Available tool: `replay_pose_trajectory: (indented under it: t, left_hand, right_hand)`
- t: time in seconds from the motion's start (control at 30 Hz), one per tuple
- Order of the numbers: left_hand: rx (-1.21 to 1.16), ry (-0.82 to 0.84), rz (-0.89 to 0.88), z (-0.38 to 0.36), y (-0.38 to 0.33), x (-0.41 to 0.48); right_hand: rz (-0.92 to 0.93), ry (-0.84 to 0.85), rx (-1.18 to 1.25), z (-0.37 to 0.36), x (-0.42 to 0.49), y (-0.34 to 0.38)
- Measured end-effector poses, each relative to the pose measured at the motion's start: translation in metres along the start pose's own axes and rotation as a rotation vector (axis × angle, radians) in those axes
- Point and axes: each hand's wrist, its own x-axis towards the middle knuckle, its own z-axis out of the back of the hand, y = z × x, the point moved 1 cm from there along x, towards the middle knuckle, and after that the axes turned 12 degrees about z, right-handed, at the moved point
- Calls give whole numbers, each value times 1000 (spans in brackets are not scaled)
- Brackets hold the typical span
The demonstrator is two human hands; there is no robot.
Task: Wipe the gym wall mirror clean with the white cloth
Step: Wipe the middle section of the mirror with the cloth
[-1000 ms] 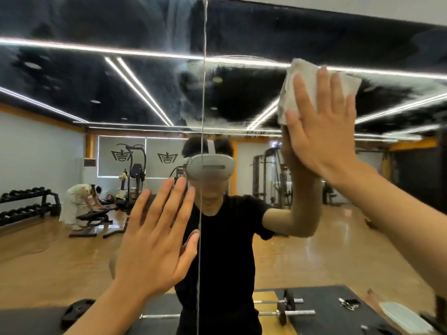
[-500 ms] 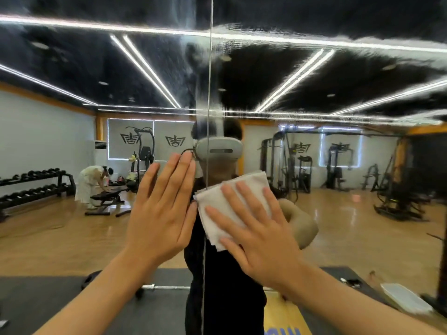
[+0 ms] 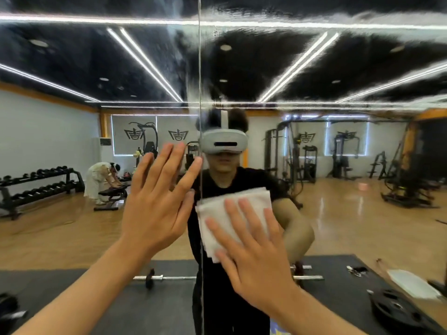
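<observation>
The gym wall mirror (image 3: pixel 338 165) fills the whole view, with a vertical seam (image 3: pixel 199 68) between two panels just left of centre. A folded white cloth (image 3: pixel 225 213) lies flat on the right panel, right beside the seam at chest height. My right hand (image 3: pixel 254 257) presses it against the glass with straight, spread fingers. On the left panel my left hand (image 3: pixel 157 209) rests flat on the glass, fingers straight and spread, holding nothing. Wavy smears show on the upper part of the mirror.
The mirror reflects the gym behind me: a dumbbell rack (image 3: pixel 36 187) at left, a person bent over a bench (image 3: pixel 101 182), weight machines (image 3: pixel 302 155) at right, a barbell (image 3: pixel 169 278) and weight plate (image 3: pixel 396 308) on black floor mats.
My right hand has swept the cloth from high on the right panel down and left to the seam at chest height. The left hand stays flat on the left panel.
</observation>
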Motion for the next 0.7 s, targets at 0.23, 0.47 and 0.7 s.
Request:
replay_pose_trajectory:
  t: [0.23, 0.47, 0.7]
  left_hand:
    - [74, 18, -14, -1, 1, 1]
    - [70, 21, 2, -2, 0, -1]
    - [68, 2, 2, -2, -1, 1]
  right_hand:
    - [-90, -142, -106, 42, 97, -125]
    - [-219, -72, -2, 9, 8, -39]
    - [122, 108, -8, 4, -44, -36]
